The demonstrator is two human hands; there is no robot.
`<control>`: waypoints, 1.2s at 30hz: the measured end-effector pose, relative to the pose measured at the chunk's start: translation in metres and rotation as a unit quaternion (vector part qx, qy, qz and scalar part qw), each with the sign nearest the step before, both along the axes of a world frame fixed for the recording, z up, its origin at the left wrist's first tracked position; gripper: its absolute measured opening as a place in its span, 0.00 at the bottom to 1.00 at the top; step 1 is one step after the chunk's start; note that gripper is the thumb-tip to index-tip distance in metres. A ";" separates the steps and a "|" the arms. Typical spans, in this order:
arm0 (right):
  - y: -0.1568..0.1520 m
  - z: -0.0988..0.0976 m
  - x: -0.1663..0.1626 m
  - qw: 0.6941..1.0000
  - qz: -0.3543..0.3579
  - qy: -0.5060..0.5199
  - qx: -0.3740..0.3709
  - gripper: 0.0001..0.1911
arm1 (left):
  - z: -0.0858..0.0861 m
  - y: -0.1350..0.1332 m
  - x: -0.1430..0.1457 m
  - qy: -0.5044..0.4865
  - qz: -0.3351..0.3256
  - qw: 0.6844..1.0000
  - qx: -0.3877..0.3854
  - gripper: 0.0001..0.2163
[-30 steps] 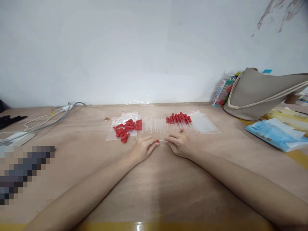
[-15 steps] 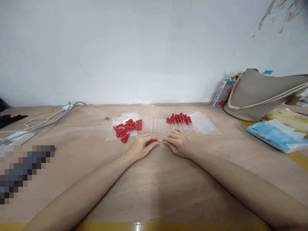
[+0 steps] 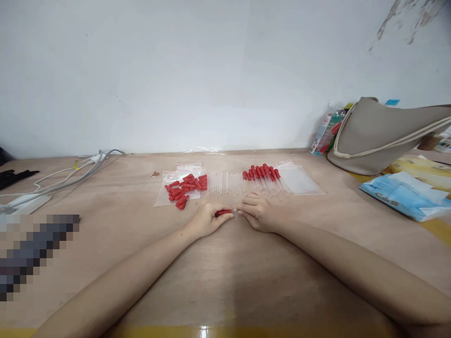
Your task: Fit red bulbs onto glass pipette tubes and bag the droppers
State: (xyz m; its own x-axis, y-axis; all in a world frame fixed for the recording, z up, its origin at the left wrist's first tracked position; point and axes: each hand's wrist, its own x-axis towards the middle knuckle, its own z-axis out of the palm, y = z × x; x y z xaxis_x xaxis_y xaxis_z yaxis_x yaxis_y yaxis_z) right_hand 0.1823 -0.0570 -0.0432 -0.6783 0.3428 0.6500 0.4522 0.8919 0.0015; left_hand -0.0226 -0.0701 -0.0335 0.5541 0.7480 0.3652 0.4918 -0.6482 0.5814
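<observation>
My left hand (image 3: 210, 219) pinches a red rubber dropper bulb (image 3: 223, 212) between thumb and fingers. Facing it, my right hand (image 3: 259, 212) is closed on a thin glass dropper tube (image 3: 235, 211), most of which its fingers hide. The tube's short visible part meets the open end of the bulb; how deep it sits I cannot tell. Beyond my hands lie loose red bulbs (image 3: 182, 190) on a clear plastic bag, a row of bare glass tubes (image 3: 225, 183), and several droppers with red bulbs fitted (image 3: 262, 172).
Behind the fitted droppers lies a clear zip bag (image 3: 303, 180). A blue tissue pack (image 3: 398, 197), a grey bag (image 3: 380, 136) and a colourful bottle (image 3: 326, 134) are on the right. Cables (image 3: 82, 174) and a white power strip (image 3: 30, 205) lie left, near a blurred dark object.
The bulb and the tube's visible part sit slightly lower in view, and less of the tube shows between my hands. Both hands keep nearly the same place.
</observation>
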 end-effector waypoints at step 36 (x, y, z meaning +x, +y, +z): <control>0.067 0.025 -0.010 0.846 -0.494 0.025 -0.198 0.18 | -0.002 0.004 0.002 0.072 0.052 0.990 0.105 0.04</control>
State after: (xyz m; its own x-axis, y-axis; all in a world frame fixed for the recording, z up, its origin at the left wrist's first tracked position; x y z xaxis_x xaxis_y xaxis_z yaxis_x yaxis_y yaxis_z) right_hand 0.1726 0.0098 -0.0184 0.0913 0.9239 0.3715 0.9682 0.0050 -0.2502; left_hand -0.0206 -0.0661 -0.0355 0.5359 0.7194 0.4419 0.6303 -0.6892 0.3575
